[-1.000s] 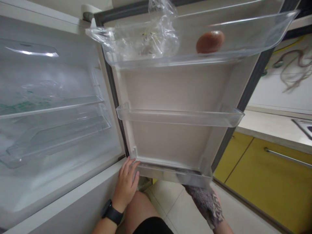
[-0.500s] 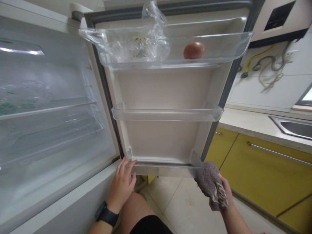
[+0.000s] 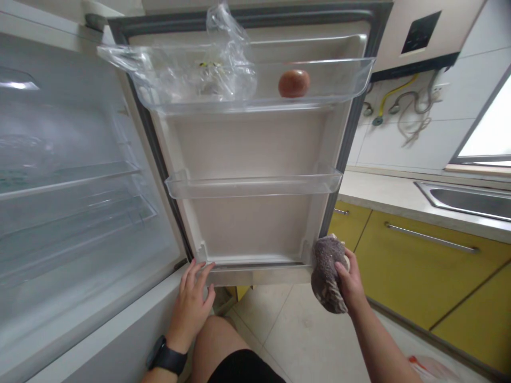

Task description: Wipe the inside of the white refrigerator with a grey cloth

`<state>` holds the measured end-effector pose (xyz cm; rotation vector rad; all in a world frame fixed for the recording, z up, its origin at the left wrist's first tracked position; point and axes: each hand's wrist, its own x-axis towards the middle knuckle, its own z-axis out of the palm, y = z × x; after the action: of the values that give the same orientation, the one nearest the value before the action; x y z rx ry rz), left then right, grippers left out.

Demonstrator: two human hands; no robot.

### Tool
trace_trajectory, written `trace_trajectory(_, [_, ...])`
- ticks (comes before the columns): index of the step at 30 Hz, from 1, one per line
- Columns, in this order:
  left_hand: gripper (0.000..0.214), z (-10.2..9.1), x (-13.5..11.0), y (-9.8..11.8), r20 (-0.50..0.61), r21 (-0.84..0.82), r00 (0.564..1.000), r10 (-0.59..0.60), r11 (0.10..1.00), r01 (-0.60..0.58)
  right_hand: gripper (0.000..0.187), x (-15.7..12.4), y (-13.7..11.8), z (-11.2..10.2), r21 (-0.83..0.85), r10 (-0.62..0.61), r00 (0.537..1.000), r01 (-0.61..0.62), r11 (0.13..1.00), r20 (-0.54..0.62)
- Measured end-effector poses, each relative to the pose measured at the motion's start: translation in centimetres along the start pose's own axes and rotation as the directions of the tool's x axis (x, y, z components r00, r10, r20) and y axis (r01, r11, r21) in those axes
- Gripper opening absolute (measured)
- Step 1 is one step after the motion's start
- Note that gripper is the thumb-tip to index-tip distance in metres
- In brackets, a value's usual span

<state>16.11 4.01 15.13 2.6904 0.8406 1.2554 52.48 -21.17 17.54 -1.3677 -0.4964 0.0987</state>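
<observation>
A crumpled grey-brown cloth (image 3: pixel 328 271) is gripped in my right hand (image 3: pixel 351 282), against the lower right corner of the open fridge door (image 3: pixel 251 138). My left hand (image 3: pixel 191 300), with a dark watch on the wrist, has its fingers spread at the left end of the clear bottom door shelf (image 3: pixel 255 276); the fingertips rest on its rim. Higher up, the clear middle door shelf (image 3: pixel 254 186) holds nothing visible. In the top door shelf (image 3: pixel 199 106) lie a clear plastic bag (image 3: pixel 235 69) and a round reddish-brown item (image 3: pixel 294 83), perhaps an egg or tomato.
On the left stands the open fridge compartment (image 3: pixel 80 234) with a glass shelf (image 3: pixel 72 178) and a plastic bag (image 3: pixel 24 151) on it. Yellow cabinets (image 3: pixel 423 266), a countertop (image 3: pixel 375 191) and a metal sink (image 3: pixel 467 201) line the right. Below is the tiled floor (image 3: pixel 295 335).
My right hand has moved the cloth upward along the door's lower right corner. My left hand stays at the bottom shelf. The view has shifted to the right.
</observation>
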Motion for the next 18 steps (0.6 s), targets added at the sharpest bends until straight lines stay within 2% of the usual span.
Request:
trace_trajectory(4, [0.054, 0.0, -0.1, 0.2, 0.004, 0.0, 1.0, 0.003, 1.0, -0.003, 0.088, -1.5, 2.8, -0.1, -0.061, 0.062, 0.998, -0.062, 0.996, 0.006])
trace_trajectory(8, [0.053, 0.1, -0.1, 0.4, 0.004, 0.013, 1.0, -0.001, 1.0, 0.001, 0.087, -2.8, 4.8, -0.7, -0.019, 0.102, 0.994, -0.102, 0.995, 0.047])
trace_trajectory(10, [0.053, 0.2, -0.1, 0.4, -0.001, 0.016, 1.0, -0.003, 1.0, 0.003, 0.088, -3.6, 5.4, -0.8, -0.085, 0.085, 0.996, -0.082, 0.993, 0.036])
trace_trajectory(12, [0.053, 0.3, -0.1, 0.3, -0.009, 0.012, 1.0, -0.001, 1.0, 0.001, 0.083, -4.7, 5.9, -0.4, -0.223, -0.025, 1.0, 0.025, 0.974, 0.003])
trace_trajectory(14, [0.054, 0.3, -0.1, 0.1, -0.009, 0.003, 1.0, 0.001, 1.0, -0.001, 0.074, -6.0, 6.5, 0.3, -0.371, -0.231, 0.973, 0.208, 0.905, -0.018])
trace_trajectory(16, [0.055, 0.3, -0.2, 0.0, 0.003, -0.008, 1.0, -0.004, 1.0, 0.004, 0.065, -7.4, 7.0, 1.4, -0.488, -0.435, 0.9, 0.377, 0.787, -0.006])
trace_trajectory(18, [0.058, 0.0, -0.3, 0.0, 0.028, -0.018, 1.0, -0.007, 1.0, 0.008, 0.057, -8.6, 7.3, 2.4, -0.569, -0.563, 0.826, 0.479, 0.668, 0.034])
